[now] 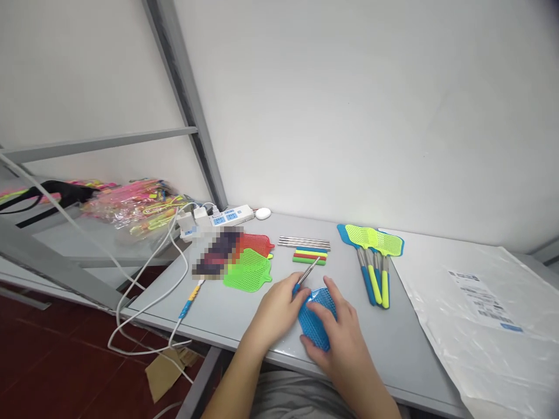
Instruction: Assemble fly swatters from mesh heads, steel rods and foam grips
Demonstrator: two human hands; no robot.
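My left hand (283, 305) is closed near the neck of a blue fly swatter head (315, 323). A thin metal rod (310, 269) sticks out of its fingertips, with a bit of blue at the near end; the exact join is hidden by the fingers. My right hand (343, 329) grips the perforated blue head, fingers curved over its face and right edge. Left of the hands lie a green swatter head (248, 270) and a red one (254, 244). Beyond them are several metal rods (304, 242) and coloured handle grips (310, 261), one of them green.
Several complete swatters (374, 262) in blue and yellow lie stacked at right. Beside them spreads a white mailing bag (489, 314) with a label. A power strip (231, 215), white cables (187, 262) and a blurred-out object (218, 253) are at left.
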